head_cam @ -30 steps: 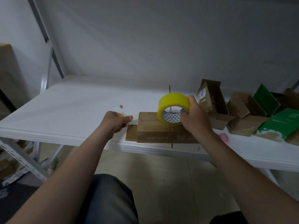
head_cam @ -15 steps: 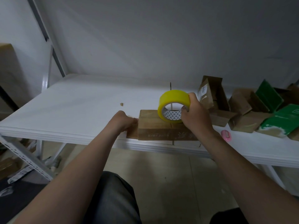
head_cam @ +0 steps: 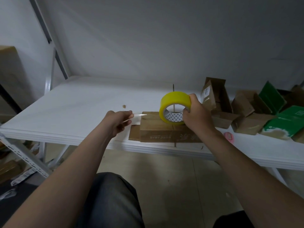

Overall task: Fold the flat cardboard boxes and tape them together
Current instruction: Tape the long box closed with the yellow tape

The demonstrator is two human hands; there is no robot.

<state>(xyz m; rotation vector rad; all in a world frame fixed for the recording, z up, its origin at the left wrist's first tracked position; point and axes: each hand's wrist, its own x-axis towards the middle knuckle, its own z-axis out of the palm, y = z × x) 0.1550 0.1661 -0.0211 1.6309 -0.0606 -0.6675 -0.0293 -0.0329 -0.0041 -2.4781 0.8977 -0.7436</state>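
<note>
A folded brown cardboard box [head_cam: 158, 129] lies at the front edge of the white table [head_cam: 79, 112]. On top of it stands a yellow tape roll [head_cam: 174, 102], on edge, and my right hand [head_cam: 195, 116] grips its right side. My left hand [head_cam: 118, 122] is just left of the box and pinches the free end of a clear tape strip [head_cam: 139, 115] that stretches from the roll across the box top. A flap of the box sticks out flat to the left, under that hand.
Several open brown boxes [head_cam: 215, 97] and green cartons [head_cam: 289, 122] crowd the table's right end. A small pink object [head_cam: 229, 136] lies by my right wrist. A cardboard scrap [head_cam: 124, 106] sits on the table. A metal rack leg [head_cam: 24, 158] stands lower left.
My left hand has come off the box's left end and pulled leftward, drawing out a clear strip of tape. The roll stays on the box in my right hand.
</note>
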